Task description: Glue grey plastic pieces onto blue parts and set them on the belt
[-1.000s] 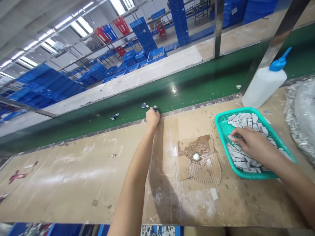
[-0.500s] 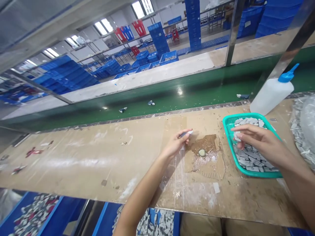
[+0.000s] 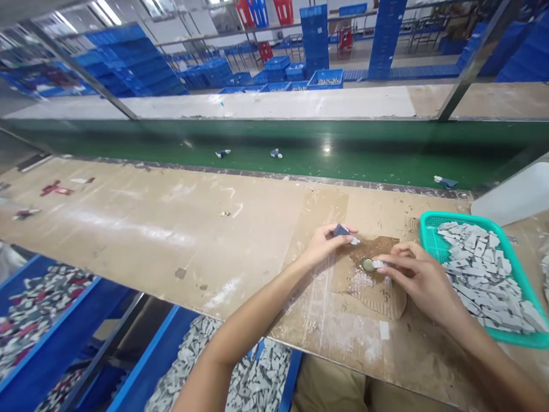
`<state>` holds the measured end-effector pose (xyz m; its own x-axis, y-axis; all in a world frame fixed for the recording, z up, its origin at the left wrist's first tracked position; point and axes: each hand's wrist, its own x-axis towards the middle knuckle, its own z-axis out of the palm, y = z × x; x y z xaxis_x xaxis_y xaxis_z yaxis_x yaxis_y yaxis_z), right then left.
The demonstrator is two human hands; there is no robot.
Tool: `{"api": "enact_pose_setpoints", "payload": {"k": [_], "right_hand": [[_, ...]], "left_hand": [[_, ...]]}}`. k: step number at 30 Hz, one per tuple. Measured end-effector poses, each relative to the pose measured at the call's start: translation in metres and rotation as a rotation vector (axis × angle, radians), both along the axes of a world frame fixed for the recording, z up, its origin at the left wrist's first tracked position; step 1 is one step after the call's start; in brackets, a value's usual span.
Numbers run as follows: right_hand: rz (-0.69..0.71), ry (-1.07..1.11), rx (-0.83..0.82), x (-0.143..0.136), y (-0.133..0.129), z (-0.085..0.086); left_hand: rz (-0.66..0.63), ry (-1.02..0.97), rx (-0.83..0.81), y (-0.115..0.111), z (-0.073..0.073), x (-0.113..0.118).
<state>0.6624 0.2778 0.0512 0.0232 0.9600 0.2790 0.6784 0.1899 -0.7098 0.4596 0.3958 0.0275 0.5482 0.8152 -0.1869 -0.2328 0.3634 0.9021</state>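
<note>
My left hand [image 3: 322, 246] pinches a small dark blue and white plastic piece [image 3: 342, 230] just above the bench. Between the thumb and fingers of my right hand [image 3: 422, 277] is a small pale grey plastic piece [image 3: 378, 264]. Its tip is at a small round dish [image 3: 368, 265], though I cannot tell whether it touches. The dish lies on a wet, torn cardboard patch [image 3: 380, 306]. Right of that hand, a green basket [image 3: 433, 220] holds many similar pale grey pieces [image 3: 484, 269].
Behind the basket stands a white bottle [image 3: 510, 194], partly cut off by the frame. Beyond the bench runs a green belt [image 3: 369, 154] with a few blue-white pieces on it. Blue bins [image 3: 165, 337] full of pieces sit below the front edge.
My right hand has moved left and down from over the basket to the small dish, carrying the pale grey piece. My left hand still holds the blue-white piece. The camera view has tilted and shifted.
</note>
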Motion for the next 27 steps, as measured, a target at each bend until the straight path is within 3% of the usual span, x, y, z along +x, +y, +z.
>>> {"api": "enact_pose_setpoints", "payload": {"k": [4,9,15,20,27], "right_hand": [[0.034,-0.033,-0.01,-0.005,-0.001,-0.008],[0.029,-0.128,-0.027,-0.007,-0.004,-0.009],[0.082,-0.336,0.137,-0.012,-0.006,-0.005],[0.146,-0.357,0.196,-0.013,-0.005,-0.006],[0.174,-0.374,0.186,-0.013,-0.006,-0.006]], "left_hand": [[0.045,-0.265,-0.104,-0.002,0.0,0.003],[0.045,-0.186,-0.205,0.0,0.006,0.002],[-0.064,-0.358,-0.507,0.003,0.007,0.0],[-0.043,-0.352,-0.421,0.0,0.003,0.004],[-0.07,-0.226,-0.173,0.001,-0.011,0.001]]}}
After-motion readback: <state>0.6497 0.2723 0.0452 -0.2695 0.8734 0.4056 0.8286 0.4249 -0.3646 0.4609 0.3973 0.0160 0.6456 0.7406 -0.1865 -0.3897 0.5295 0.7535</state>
